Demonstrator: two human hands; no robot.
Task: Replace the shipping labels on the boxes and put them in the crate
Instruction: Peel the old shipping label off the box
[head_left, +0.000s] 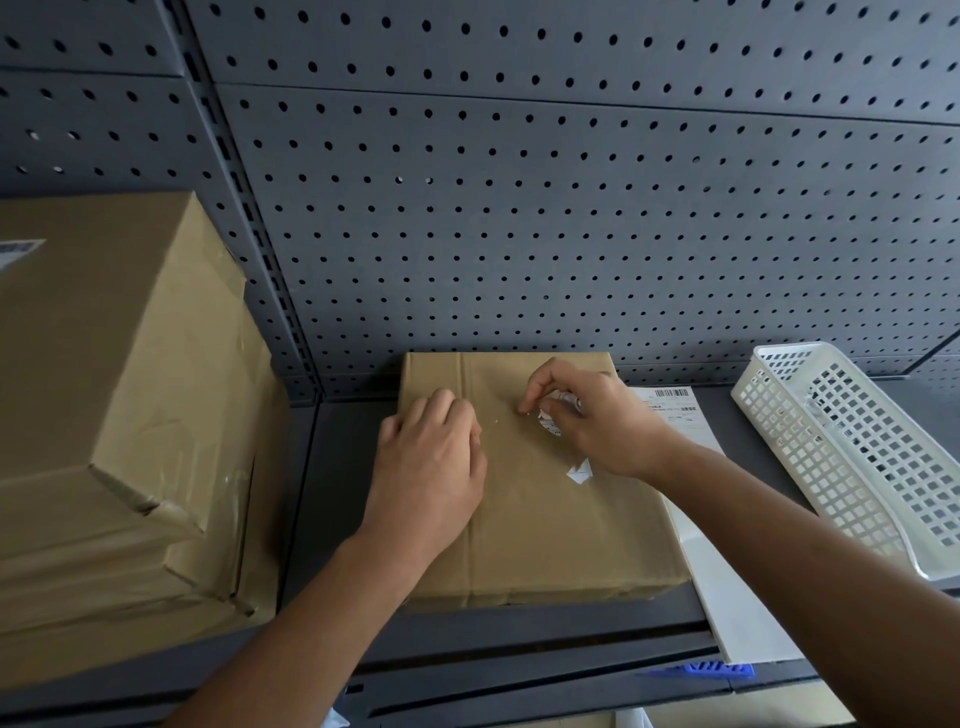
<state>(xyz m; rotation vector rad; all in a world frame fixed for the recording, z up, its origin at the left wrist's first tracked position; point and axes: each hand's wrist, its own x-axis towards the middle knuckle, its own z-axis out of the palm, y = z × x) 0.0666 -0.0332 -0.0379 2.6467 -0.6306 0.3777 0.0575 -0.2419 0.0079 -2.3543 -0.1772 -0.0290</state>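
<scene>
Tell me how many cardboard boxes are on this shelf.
3: the middle box on the shelf, plus an upper box on a lower box at left; others may be hidden.

This box (545, 519) is matt brown cardboard, pretty smooth. Behind it the pegboard (519, 234) looks like matt grey painted metal, and the white basket (818, 462) is slightly shiny plastic.
</scene>
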